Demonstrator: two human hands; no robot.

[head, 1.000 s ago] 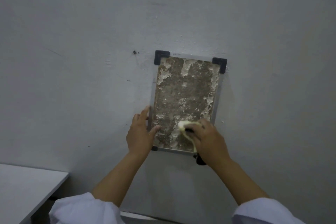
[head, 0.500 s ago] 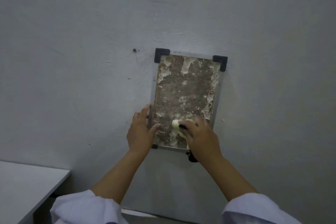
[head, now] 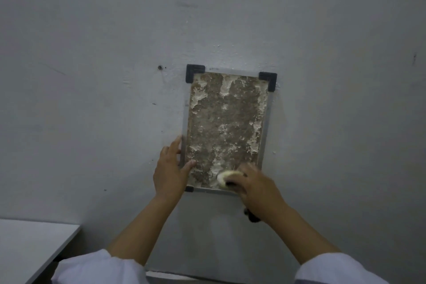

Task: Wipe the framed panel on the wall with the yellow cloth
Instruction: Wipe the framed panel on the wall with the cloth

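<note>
A framed panel (head: 224, 122) hangs on the grey wall, with a metal rim, black corner caps and a brown face blotched with white crust. My left hand (head: 169, 173) rests flat against the panel's lower left edge, thumb on the face. My right hand (head: 255, 188) is closed around a bunched yellow cloth (head: 227, 177), which it presses on the panel's lower right part near the bottom rim. The lower right corner of the frame is hidden behind this hand. A dark object pokes out under my right wrist.
The grey wall (head: 92, 122) fills the view, with a small screw hole (head: 159, 67) left of the frame's top. A white table corner (head: 30, 246) sits at the lower left. My white sleeves show along the bottom edge.
My right hand with the cloth first slid left across the lower panel, then down to the bottom rim. My left hand has stayed at the left edge.
</note>
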